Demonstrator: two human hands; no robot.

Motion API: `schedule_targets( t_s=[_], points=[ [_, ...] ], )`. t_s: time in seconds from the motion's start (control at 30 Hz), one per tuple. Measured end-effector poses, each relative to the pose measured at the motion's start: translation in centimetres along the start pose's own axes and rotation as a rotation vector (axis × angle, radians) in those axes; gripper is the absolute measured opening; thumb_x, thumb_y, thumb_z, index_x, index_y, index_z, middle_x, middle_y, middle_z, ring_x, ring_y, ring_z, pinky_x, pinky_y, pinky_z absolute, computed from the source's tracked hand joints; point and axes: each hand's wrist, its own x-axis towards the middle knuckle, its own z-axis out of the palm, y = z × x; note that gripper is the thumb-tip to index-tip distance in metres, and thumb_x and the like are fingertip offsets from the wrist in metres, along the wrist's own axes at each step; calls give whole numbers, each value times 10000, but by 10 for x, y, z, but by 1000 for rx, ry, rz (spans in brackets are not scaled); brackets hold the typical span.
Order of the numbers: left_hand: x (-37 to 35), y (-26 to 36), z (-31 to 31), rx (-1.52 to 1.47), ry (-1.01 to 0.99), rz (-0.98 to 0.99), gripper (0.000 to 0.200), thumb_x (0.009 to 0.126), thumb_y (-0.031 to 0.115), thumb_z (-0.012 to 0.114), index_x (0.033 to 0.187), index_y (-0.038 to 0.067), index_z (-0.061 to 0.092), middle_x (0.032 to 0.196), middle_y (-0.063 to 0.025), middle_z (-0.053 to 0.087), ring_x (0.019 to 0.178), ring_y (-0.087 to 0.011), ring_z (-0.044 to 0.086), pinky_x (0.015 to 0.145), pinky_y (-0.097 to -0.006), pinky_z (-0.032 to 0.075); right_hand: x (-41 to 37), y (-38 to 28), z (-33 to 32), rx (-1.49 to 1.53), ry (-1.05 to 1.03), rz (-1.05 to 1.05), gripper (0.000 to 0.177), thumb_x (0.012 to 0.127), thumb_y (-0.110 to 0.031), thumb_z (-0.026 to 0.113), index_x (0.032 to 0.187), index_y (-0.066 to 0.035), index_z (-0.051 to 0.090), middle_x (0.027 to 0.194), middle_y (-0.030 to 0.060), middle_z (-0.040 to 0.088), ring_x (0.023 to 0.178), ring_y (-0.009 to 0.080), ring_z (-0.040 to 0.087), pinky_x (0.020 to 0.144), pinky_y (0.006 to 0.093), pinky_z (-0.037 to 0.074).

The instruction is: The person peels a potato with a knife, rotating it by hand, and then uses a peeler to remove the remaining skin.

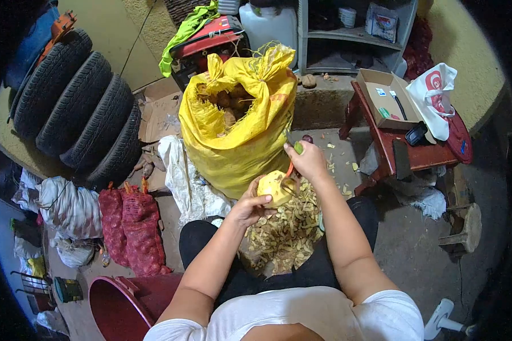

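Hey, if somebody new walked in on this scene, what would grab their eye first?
Most likely the big yellow sack at upper centre, with brown tubers showing through its opening. Just below it, the left hand holds a pale, mostly peeled potato and the right hand a peeler, above heaped peelings. Dark tyres line the upper left.

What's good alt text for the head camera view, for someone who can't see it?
A person's left hand holds a mostly peeled potato while the right hand holds a peeler at its edge, above a heap of peelings. An open yellow sack of potatoes stands beyond.
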Motion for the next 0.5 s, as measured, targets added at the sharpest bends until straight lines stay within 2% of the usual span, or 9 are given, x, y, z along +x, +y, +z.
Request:
schedule_targets(
  t_s=[0.07,0.13,0.2,0.27,0.3,0.33,0.4,0.5],
  points=[
    [-1,3,3,-22,8,33,786,665,-45,679,1315,149,283,1204,-81,471,1010,-230,560,690,-400,562,-5,-4,-8,-13,-34,-38,507,771,-485,586,889,7,629,829,236,641,834,379,624,747,440,481],
    [3,4,-1,-46,13,69,779,656,-59,670,1304,152,294,1208,-83,469,1009,-237,563,694,-401,561,-13,-9,-22,0,-241,-41,579,773,-522,579,941,31,619,858,238,641,849,363,628,760,432,479],
    [13,2,-15,65,-11,254,784,631,-87,653,1288,150,296,1212,-85,463,1018,-247,557,723,-402,555,-21,0,-18,-16,-269,-83,525,769,-466,586,970,18,614,880,224,642,847,352,628,761,419,481],
    [11,10,-14,135,32,252,818,611,-106,640,1295,158,278,1211,-78,456,1044,-243,536,762,-394,540,-32,6,-14,-87,-395,-194,441,754,-394,589,952,0,614,880,213,642,847,333,629,751,406,483],
    [11,12,-14,181,44,275,841,598,-106,644,1304,146,263,1213,-82,449,1070,-240,513,792,-387,522,-40,-7,-20,-128,-501,-139,379,728,-345,591,919,-18,616,850,199,644,816,329,633,724,409,493],
    [10,13,-15,228,58,296,865,585,-107,649,1313,134,248,1216,-87,441,1095,-236,490,823,-379,505,-45,-11,-17,-132,-506,-143,379,728,-345,591,919,-18,616,850,199,644,816,329,633,724,409,493],
    [10,13,-15,282,70,350,881,569,-87,667,1317,106,243,1215,-97,434,1103,-233,477,861,-364,477,-56,-15,-10,-360,-455,-236,373,716,-354,601,902,-31,618,824,192,646,788,337,633,703,425,501],
    [10,13,-18,420,99,400,911,536,-45,698,1318,51,240,1213,-117,421,1114,-224,456,931,-333,416,-62,-16,0,-346,-454,-286,370,701,-357,609,858,-23,628,806,193,646,763,346,632,697,432,506]
  ],
)
